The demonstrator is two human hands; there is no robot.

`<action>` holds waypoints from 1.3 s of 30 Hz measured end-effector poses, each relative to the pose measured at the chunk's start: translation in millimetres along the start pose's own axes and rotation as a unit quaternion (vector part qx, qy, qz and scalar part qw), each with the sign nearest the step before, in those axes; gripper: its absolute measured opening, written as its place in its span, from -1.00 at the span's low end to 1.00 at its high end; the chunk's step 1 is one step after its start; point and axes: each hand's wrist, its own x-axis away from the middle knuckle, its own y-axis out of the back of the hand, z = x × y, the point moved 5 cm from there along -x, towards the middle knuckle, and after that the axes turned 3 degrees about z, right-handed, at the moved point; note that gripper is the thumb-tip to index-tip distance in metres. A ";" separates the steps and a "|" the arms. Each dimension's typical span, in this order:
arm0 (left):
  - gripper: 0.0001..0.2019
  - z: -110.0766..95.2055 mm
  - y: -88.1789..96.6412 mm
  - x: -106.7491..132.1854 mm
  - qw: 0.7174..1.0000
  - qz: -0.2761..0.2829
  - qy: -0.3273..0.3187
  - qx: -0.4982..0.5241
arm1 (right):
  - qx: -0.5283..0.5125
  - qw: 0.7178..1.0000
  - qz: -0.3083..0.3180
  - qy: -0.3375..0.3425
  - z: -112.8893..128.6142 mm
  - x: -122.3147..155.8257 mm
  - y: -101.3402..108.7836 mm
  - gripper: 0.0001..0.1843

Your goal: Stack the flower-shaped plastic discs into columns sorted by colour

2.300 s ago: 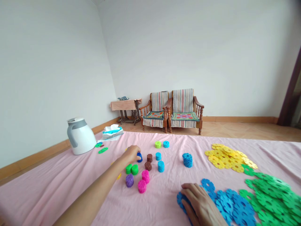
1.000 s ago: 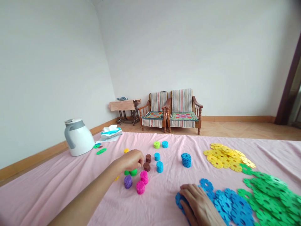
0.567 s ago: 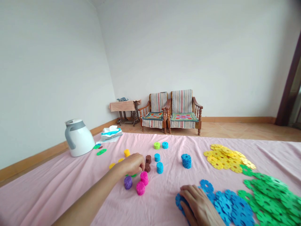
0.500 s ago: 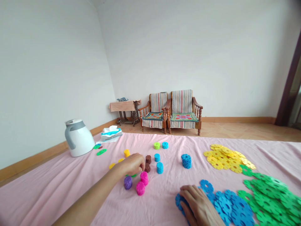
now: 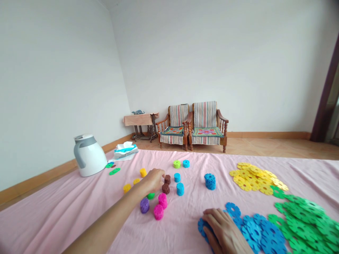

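Note:
My left hand (image 5: 154, 180) reaches over the pink cloth (image 5: 79, 211) with its fingers curled; what they enclose is hidden. Its fingertips are beside two brown stacks (image 5: 166, 183). A green stack (image 5: 151, 195) peeks out under the hand. Just in front stand a purple stack (image 5: 144, 205) and two pink stacks (image 5: 160, 206). My right hand (image 5: 225, 231) lies flat, fingers stretched, on the near edge of a pile of blue flower discs (image 5: 256, 231).
Other pieces on the cloth are cyan stacks (image 5: 179, 183), a blue stack (image 5: 210, 181), yellow stacks (image 5: 143, 172), a yellow disc pile (image 5: 258, 176) and a green disc pile (image 5: 304, 218). A white kettle (image 5: 88, 155) and a tissue pack (image 5: 125, 150) sit far left. Two wooden chairs (image 5: 193, 125) stand behind.
My left hand drew back from a dark blue stack, which is no longer visible, then shifted slightly forward toward the brown stacks. Yellow stacks showed at its left. My right hand stayed put.

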 end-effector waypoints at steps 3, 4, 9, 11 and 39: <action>-0.71 1.1 -6.7 -2.0 1.000 0.003 0.009 0.006 | 0.006 1.000 -0.009 -0.002 0.2 -0.1 0.5 -0.82; -0.72 1.0 -8.5 -1.9 1.000 0.005 0.007 0.009 | 0.007 1.000 -0.008 -0.004 0.1 -0.1 0.2 -0.82; -0.72 -1.7 -14.7 -0.7 0.999 0.019 -0.008 0.028 | 0.008 1.000 0.001 -0.010 -0.2 -0.2 -1.5 -0.83; -0.72 -1.6 -15.4 -0.7 0.999 0.018 -0.004 0.034 | 0.008 1.000 0.002 -0.011 -0.2 -0.2 -1.4 -0.82; -0.50 -2.6 1.7 -24.5 0.991 0.018 -0.129 -0.037 | -0.009 0.998 0.046 -0.034 -6.5 3.0 -12.5 -0.87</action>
